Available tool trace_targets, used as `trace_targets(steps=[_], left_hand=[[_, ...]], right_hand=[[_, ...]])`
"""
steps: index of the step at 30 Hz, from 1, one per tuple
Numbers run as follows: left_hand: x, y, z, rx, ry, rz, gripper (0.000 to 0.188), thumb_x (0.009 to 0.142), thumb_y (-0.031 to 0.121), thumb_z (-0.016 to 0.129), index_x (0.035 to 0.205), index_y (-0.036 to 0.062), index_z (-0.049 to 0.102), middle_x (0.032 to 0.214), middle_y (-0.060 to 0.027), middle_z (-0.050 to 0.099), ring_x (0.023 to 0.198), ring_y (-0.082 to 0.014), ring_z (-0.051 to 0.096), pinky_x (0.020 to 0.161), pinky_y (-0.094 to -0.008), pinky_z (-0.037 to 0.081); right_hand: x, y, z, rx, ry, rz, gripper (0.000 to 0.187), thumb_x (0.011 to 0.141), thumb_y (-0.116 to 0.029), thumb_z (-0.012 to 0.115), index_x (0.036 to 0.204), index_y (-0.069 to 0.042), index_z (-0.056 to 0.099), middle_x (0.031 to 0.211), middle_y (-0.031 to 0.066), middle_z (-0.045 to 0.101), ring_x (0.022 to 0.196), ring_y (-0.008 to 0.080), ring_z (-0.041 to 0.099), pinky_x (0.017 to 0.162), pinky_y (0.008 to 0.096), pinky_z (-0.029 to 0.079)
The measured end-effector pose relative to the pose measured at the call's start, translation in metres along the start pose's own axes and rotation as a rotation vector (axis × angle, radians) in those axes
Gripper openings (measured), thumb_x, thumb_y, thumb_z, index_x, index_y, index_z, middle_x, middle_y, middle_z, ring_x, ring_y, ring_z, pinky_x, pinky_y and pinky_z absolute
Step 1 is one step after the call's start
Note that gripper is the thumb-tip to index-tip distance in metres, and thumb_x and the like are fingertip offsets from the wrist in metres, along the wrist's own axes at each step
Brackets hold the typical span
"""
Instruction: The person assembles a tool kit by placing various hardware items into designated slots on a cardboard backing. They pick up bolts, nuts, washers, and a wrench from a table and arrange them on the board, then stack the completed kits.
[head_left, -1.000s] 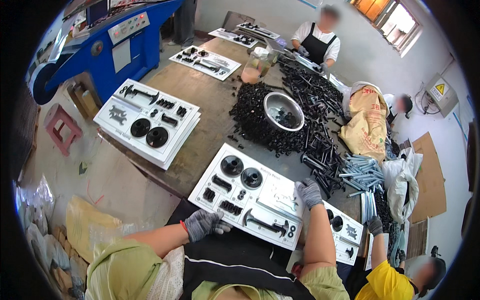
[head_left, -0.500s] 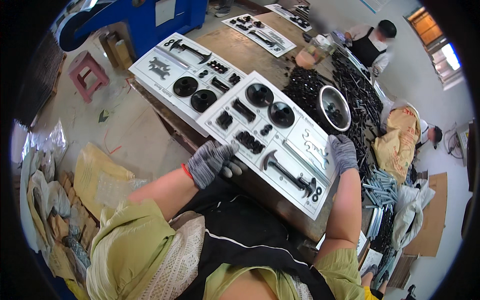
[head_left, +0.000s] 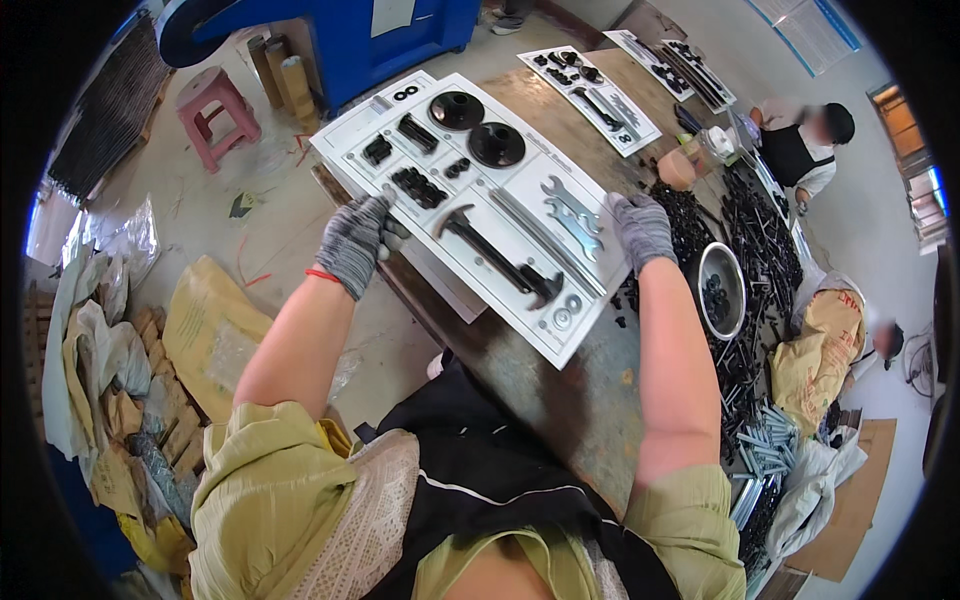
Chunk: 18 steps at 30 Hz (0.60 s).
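Observation:
I hold a white card tray (head_left: 520,205) set with black hardware parts, two metal wrenches and washers. My left hand (head_left: 357,238), in a grey knit glove, grips its left edge. My right hand (head_left: 641,229), gloved the same, grips its right edge. The tray hangs over a stack of like trays (head_left: 372,110) at the edge of the brown worktable (head_left: 585,390).
A steel bowl (head_left: 719,290) sits in a heap of black parts (head_left: 750,240) on the right. More filled trays (head_left: 595,85) lie farther along the table, where a person in a black apron (head_left: 800,150) works. A pink stool (head_left: 218,112) and a blue machine (head_left: 330,30) stand on the left.
I have carried the tray to the left, from the table in front of me onto the stack of trays. Both hands stayed on its edges.

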<state>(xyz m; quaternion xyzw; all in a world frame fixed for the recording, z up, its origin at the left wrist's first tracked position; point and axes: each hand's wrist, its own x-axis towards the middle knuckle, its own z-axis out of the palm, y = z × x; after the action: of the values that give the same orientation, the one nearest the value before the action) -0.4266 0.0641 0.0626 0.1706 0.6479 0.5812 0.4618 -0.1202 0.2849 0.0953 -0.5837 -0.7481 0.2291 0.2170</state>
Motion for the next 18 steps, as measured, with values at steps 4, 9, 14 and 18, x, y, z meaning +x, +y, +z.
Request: trace_targets(steps=[4, 9, 14, 18], left_hand=[[0.038, 0.014, -0.022, 0.031, 0.123, 0.006, 0.032, 0.091, 0.038, 0.057, 0.082, 0.008, 0.061, 0.061, -0.0031, 0.061, 0.045, -0.0095, 0.053, 0.037, -0.0219, 0.038], [0.077, 0.021, -0.041, 0.096, 0.161, 0.004, 0.034, 0.091, 0.04, 0.056, 0.078, 0.0087, 0.061, 0.06, -0.0013, 0.059, 0.045, -0.0085, 0.052, 0.037, -0.0218, 0.038], [0.09, 0.02, -0.048, 0.167, 0.144, -0.015, 0.037, 0.092, 0.043, 0.053, 0.077, 0.0089, 0.061, 0.058, -0.0007, 0.058, 0.043, -0.0076, 0.049, 0.038, -0.022, 0.037], [0.081, 0.02, -0.051, 0.261, 0.175, 0.03, 0.038, 0.091, 0.043, 0.055, 0.077, 0.0083, 0.061, 0.058, -0.0013, 0.058, 0.042, -0.0095, 0.048, 0.04, -0.0237, 0.037]], right_hand=[[0.025, -0.031, 0.031, 0.02, -0.061, 0.035, 0.044, 0.083, -0.04, 0.06, 0.098, 0.001, 0.066, 0.094, 0.0232, 0.066, 0.088, 0.0362, 0.063, 0.082, 0.0404, 0.048], [0.045, -0.051, 0.056, 0.002, -0.039, 0.027, 0.045, 0.082, -0.04, 0.061, 0.097, 0.002, 0.065, 0.094, 0.0225, 0.066, 0.086, 0.0345, 0.063, 0.08, 0.0394, 0.048], [0.048, -0.04, 0.072, -0.006, -0.098, 0.03, 0.035, 0.082, -0.032, 0.064, 0.098, -0.002, 0.066, 0.094, 0.0182, 0.067, 0.084, 0.0284, 0.063, 0.078, 0.0365, 0.048], [0.033, -0.045, 0.062, 0.091, -0.116, -0.017, 0.028, 0.082, -0.026, 0.063, 0.095, -0.002, 0.066, 0.09, 0.0192, 0.067, 0.084, 0.0322, 0.064, 0.078, 0.0389, 0.049]])
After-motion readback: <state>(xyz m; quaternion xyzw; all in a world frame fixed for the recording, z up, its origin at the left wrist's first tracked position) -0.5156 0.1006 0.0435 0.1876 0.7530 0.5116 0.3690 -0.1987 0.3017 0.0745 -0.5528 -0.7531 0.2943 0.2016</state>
